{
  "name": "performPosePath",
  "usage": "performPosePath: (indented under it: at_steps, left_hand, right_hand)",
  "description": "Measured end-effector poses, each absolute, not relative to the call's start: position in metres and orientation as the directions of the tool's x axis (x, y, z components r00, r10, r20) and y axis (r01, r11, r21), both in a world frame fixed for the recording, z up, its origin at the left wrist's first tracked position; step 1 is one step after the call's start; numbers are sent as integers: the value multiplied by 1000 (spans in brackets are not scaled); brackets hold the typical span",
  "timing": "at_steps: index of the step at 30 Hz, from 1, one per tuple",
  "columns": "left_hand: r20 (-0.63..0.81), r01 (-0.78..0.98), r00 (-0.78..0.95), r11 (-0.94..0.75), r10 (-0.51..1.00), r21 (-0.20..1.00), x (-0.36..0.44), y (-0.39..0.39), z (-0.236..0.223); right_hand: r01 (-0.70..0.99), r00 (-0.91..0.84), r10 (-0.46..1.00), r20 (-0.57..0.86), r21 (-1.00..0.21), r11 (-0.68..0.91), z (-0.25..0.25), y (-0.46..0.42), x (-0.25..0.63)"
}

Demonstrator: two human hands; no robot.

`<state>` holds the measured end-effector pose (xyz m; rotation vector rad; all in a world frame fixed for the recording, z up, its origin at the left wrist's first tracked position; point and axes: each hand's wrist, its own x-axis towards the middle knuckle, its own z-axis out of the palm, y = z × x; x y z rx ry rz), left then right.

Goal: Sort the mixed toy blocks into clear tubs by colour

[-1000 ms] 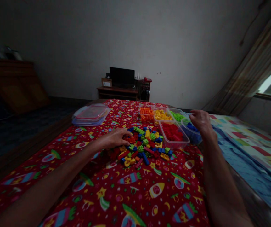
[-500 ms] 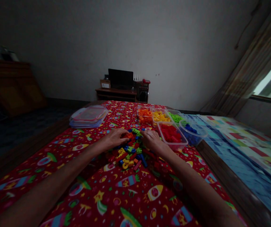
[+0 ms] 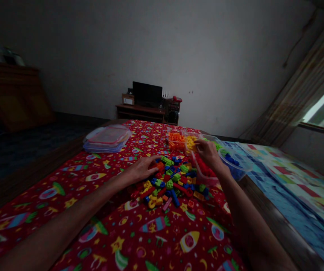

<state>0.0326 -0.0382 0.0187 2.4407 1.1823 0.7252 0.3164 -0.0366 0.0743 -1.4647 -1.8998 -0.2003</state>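
A loose heap of plastic building blocks (image 3: 175, 182) in blue, green, yellow, red and orange lies on the red patterned tablecloth (image 3: 122, 222). At the heap's far left side rests my left hand (image 3: 141, 169), its thumb and forefinger closed about an orange building block (image 3: 159, 166). My right hand (image 3: 208, 152) reaches over the red-block tub (image 3: 204, 167). Its bent fingers are together, with the tips at the tub of yellow blocks (image 3: 190, 142); whatever they hold is too small to make out.
Beside the yellow tub stand a tub of orange blocks (image 3: 176, 140), one of green blocks (image 3: 218, 146) and a round tub of blue ones (image 3: 233, 162). Stacked lids (image 3: 108, 138) lie at the table's far left. A bed (image 3: 291, 177) adjoins the right edge.
My right hand has moved from the heap up and right to the yellow tub, uncovering more blocks. My left hand stays at the heap's left side. The view has shifted slightly.
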Motion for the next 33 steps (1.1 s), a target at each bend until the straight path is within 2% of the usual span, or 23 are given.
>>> performPosePath:
  at_steps: [4, 8, 10, 13, 16, 18, 21, 23, 25, 29, 33]
  left_hand:
    - [289, 605, 537, -600, 793, 523, 33, -38, 17]
    - [302, 594, 521, -593, 798, 543, 31, -38, 18]
    - [322, 595, 512, -599, 796, 536, 29, -36, 23]
    - [364, 628, 456, -584, 812, 514, 22, -31, 32]
    - [407, 678, 356, -532, 841, 507, 7, -21, 35]
    - [381, 711, 317, -484, 868, 510, -5, -14, 30]
    - [292, 726, 303, -418, 907, 545, -18, -6, 17]
    - [257, 704, 323, -413, 911, 578, -21, -4, 10]
    - [232, 676, 362, -426, 903, 601, -17, -4, 7]
    - [194, 622, 441, -454, 876, 637, 0, -12, 12]
    - [184, 625, 501, -500, 846, 599, 13, -24, 16]
  right_hand:
    - [954, -3, 774, 633, -231, 192, 94, 13, 346]
    - [973, 50, 817, 575, -213, 91, 107, 48, 351]
    - [967, -4, 847, 531, -214, 139, 107, 48, 340]
    - [928, -193, 877, 441, -209, 309, 98, 29, 310]
    - [853, -416, 865, 280, -209, 478, 85, 4, 272]
    - [814, -519, 833, 191, -188, 550, 75, -9, 249]
    - [804, -575, 811, 110, -110, 585, 58, -19, 224]
    - [819, -556, 823, 118, -95, 566, 48, -23, 217]
    - [834, -514, 843, 161, -134, 535, 41, -26, 218]
    - [813, -430, 856, 287, -289, 505, 40, -33, 231]
    - [727, -354, 866, 353, -479, 492, 48, -35, 244]
